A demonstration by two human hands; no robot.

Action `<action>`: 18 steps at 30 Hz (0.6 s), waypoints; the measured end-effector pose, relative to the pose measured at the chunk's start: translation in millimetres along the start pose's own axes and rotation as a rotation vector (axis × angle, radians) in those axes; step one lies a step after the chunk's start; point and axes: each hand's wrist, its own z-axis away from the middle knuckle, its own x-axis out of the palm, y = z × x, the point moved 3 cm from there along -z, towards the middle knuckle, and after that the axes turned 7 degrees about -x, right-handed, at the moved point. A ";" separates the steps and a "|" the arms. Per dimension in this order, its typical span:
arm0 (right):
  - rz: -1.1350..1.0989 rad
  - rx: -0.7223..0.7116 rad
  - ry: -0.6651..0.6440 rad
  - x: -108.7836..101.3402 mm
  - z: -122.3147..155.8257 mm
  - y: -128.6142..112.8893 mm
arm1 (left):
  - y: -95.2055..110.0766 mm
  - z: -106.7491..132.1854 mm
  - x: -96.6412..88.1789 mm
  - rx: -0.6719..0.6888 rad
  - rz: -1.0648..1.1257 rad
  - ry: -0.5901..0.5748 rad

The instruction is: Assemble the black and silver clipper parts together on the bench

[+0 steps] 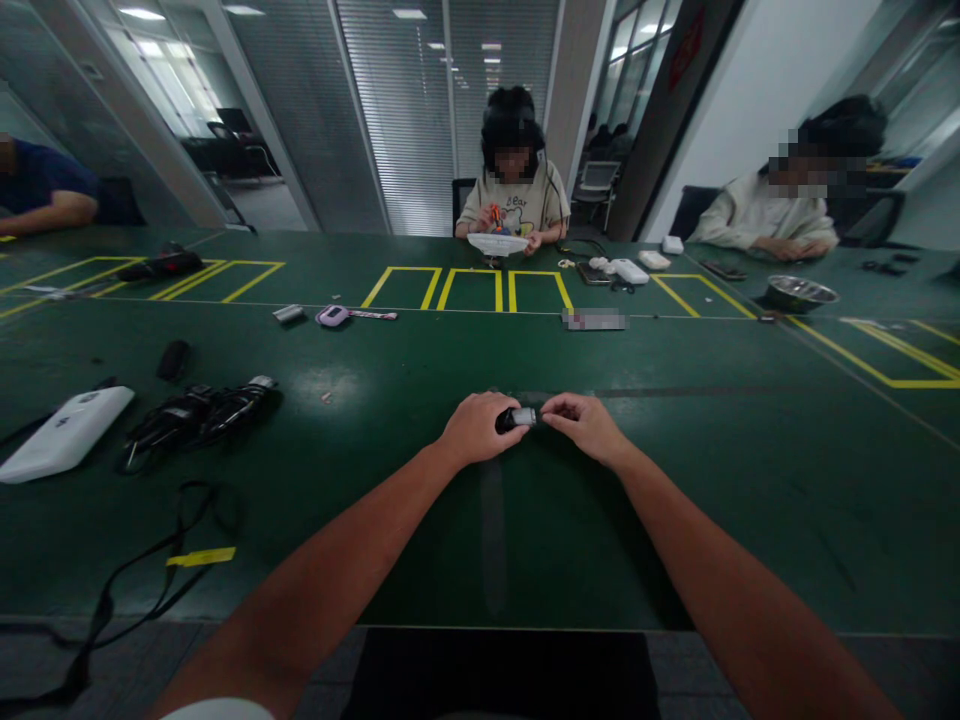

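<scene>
My left hand is wrapped round a small black cylinder with a silver end, held just above the green table. The silver end points right, towards my other hand. Close beside that end is my right hand, its thumb and fingertips brought together in a pinch. Whether something small is between those fingertips is too fine to make out. A narrow gap shows between the fingertips and the silver end.
On the green table, a bundle of black cables, a white power bank and a black strap lie at left. A purple device and a metal bowl are farther off. Several people sit around the table.
</scene>
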 end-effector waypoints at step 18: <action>-0.045 -0.002 -0.019 0.8 0.5 0.0 | 1.2 0.5 -2.4 -0.014 0.006 -0.016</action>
